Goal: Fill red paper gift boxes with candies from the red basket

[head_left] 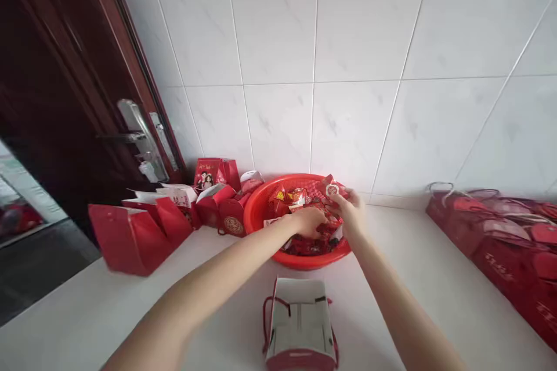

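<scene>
Right hand [353,211]: pinching 1 red packet [332,188] at basket [253,220]. Left hand [310,222]: among sweets [297,196] inside; cannot tell grip. 1 box [300,324] nearer.

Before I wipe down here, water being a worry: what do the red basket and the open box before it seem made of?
Red basket: probably plastic, judging by its smooth, glossy rim and perforated wall.
Open box: likely thin card, matt and pale inside, judging by its flat panels and folded edges.
</scene>
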Available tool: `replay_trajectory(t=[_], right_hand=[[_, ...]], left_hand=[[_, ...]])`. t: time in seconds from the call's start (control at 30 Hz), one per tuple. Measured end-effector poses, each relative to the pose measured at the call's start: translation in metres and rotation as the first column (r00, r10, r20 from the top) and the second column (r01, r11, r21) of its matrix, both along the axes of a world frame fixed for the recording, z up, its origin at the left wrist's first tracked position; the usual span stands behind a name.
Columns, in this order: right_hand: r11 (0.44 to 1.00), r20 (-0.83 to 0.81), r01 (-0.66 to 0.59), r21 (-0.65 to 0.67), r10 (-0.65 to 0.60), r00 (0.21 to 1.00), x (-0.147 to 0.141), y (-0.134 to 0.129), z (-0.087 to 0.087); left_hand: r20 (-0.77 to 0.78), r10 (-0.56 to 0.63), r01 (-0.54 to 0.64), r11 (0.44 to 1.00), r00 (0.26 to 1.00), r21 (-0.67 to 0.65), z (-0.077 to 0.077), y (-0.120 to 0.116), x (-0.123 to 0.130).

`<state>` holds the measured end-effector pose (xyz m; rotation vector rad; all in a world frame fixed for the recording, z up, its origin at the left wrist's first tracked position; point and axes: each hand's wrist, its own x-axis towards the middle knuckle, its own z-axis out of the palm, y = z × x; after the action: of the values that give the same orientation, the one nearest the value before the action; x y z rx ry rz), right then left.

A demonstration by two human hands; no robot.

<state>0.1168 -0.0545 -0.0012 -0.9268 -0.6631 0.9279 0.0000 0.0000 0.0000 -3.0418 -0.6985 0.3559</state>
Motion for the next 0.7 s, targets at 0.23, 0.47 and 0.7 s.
replay_trajectory(t=[0.23,0.47,0.7], right_hand=[[1.000,-0.005,-0.012,-0.005,0.012,1.000,0.000,-0.003,0.004],[1.000,-0.039,0.008,0.013,-0.008,0.999,-0.002,-0.004,0.003],[1.000,-0.024,0.010,-0.004,-0.010,1.000,-0.001,-0.005,0.003]], left_hand=[[0.056,0.016,-0.016,1.000,0.998,0.012,-0.008,0.002,0.000],[0.033,0.044,-0.043,0.999,0.999,-0.012,-0.007,-0.002,0.000],[0.199,0.093,-0.071,0.991,0.976,-0.111,-0.017,0.009,0.000]])
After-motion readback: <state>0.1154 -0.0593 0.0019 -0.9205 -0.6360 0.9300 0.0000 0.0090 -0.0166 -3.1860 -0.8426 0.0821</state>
